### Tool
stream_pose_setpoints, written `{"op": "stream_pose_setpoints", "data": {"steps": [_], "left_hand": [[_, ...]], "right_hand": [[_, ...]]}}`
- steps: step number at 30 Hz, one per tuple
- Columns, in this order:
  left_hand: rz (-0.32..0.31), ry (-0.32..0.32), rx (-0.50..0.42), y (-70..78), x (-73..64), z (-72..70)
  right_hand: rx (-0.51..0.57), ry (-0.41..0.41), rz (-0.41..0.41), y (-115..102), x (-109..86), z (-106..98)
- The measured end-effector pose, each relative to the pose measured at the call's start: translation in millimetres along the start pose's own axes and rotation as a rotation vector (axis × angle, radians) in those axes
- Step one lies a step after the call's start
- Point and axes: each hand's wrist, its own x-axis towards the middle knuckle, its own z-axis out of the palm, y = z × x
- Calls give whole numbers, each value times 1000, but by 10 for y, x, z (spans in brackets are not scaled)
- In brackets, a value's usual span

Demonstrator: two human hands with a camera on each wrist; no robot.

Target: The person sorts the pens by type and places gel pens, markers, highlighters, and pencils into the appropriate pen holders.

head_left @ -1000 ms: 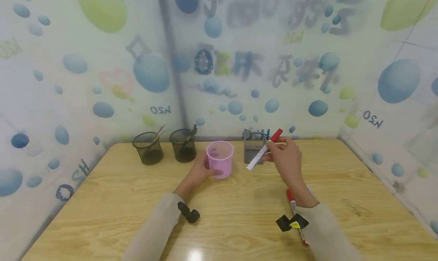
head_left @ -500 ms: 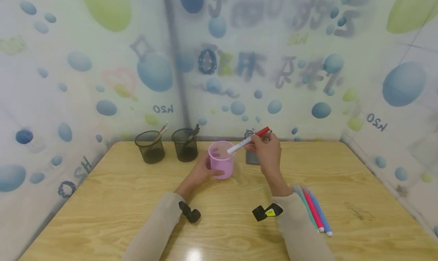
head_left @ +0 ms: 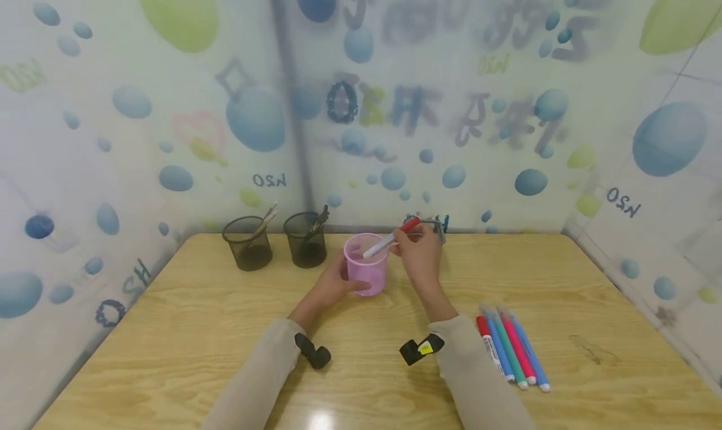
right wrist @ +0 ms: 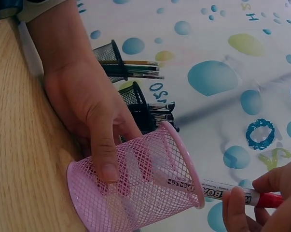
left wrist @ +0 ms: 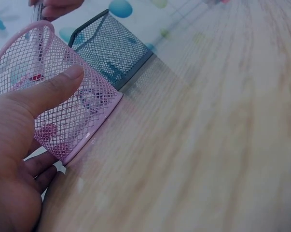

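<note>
My left hand grips a pink mesh pen cup that stands upright on the wooden table. Its thumb presses the near side of the mesh in the left wrist view, and other fingers go round the far side. My right hand pinches a whiteboard marker near its red cap. The marker is tilted, with the white end inside the cup's mouth. Through the mesh in the right wrist view, part of the marker's printed barrel shows within the rim. The right fingers stay outside the cup.
Two black mesh cups, one with paintbrushes and one with dark-handled tools, stand left of the pink cup. A grey mesh holder is partly hidden behind my right hand. Several coloured pens lie at the right. Patterned walls enclose the table.
My right hand has carried the marker leftward, from in front of the grey holder to the pink cup, and its white end has dipped into the mouth. My left hand keeps its hold.
</note>
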Motion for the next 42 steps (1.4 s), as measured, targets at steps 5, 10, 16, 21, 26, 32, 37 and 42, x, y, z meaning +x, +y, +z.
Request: {"op": "stream_pose_setpoints", "data": {"steps": [5, 10, 16, 21, 26, 32, 37, 42], "left_hand": [[-5, -16, 4, 100, -31, -8], [5, -24, 0, 104, -29, -11], [-10, -29, 10, 115, -34, 3], [-16, -25, 28, 121, -30, 6], [-22, 7, 41, -58, 12, -2], [-26, -8, 16, 42, -25, -3], [-24, -19, 12, 133, -51, -1], [-22, -26, 1, 140, -51, -3]], "right_hand": [[-174, -2, -36, 57, -23, 36], [-360, -10, -81, 101, -55, 47], [-430, -61, -89, 169, -58, 67], [-412, -73, -85, 154, -51, 73], [-387, -84, -97, 133, -50, 70], [-406, -109, -98, 135, -59, 72], [-434, -108, -110, 149, -59, 82], [-413, -105, -106, 122, -67, 80]]}}
